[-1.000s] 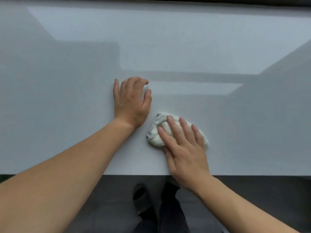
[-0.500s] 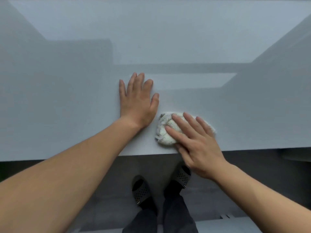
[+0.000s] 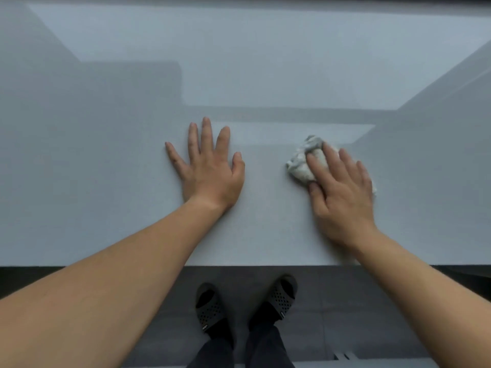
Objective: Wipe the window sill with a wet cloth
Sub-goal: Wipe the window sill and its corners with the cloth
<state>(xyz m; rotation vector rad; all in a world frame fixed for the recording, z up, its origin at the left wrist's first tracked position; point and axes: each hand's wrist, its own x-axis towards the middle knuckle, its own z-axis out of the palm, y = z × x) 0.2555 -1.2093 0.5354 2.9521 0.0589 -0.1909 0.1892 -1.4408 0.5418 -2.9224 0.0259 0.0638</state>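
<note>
Well, the right hand presses a crumpled, nubby white cloth under near-straight fingers on the smooth matte sill, left hand flat, fingers splayed, holding nothing.

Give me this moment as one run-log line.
step: wiping | left hand: flat on window sill | right hand: pressing cloth down, fingers straight | cloth: crumpled, apart from left hand

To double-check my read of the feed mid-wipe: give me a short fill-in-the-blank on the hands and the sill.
The right hand presses a crumpled white ____ onto the sill.
The left hand lies ____ (flat/fisted) on the sill, palm down.
The two hands are ____ (touching/apart).
Missing: cloth; flat; apart.
</note>
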